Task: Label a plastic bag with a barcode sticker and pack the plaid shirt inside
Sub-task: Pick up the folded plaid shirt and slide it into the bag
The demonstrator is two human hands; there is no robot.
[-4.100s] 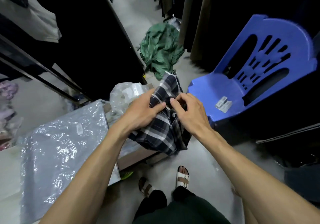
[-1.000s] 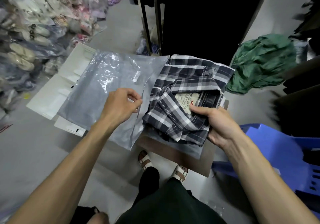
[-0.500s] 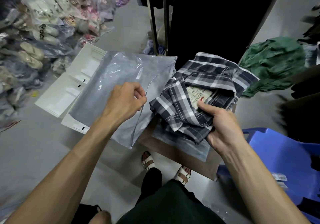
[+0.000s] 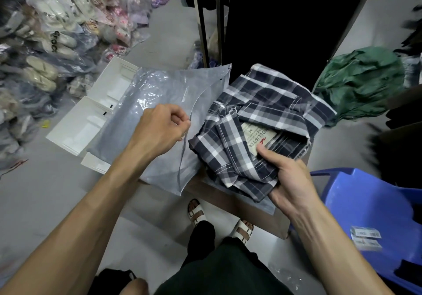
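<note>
1. Left hand [image 4: 159,132]: curled nearly closed, thumb and fingertips pinching the open edge of one grey plastic bag [image 4: 146,111]; upper layer of the mouth lifted slightly clear of the lower one
2. Bag lies flat across two white trays [image 4: 91,121] on the floor, its near end over the edge of a cardboard sheet [image 4: 239,201]; one small white sticker [image 4: 184,95] sits on its upper face, print too small to read
3. Right hand [image 4: 285,180]: clamped on one folded plaid shirt [image 4: 251,116], thumb on top beside the neck label [image 4: 257,138], fingers underneath and out of sight
4. Shirt sits just right of the bag mouth, touching it at the lower left, wholly outside the bag; collar area faces up, label reads HOLLISTER, size M
5. A second clear plastic sheet [image 4: 267,205] shows under the shirt's near edge, resting on the cardboard
6. One blue chair [image 4: 370,203] at right; two barcode label strips [image 4: 366,237] lie on its seat, one just above the other
7. One green cloth [image 4: 358,82], crumpled, on the floor beyond the shirt
8. Heap of bagged shoes [image 4: 45,43] at upper left; count cannot be told
9. Two sandalled feet [image 4: 196,210] below the cardboard edge; dark trousers at bottom centre
</note>
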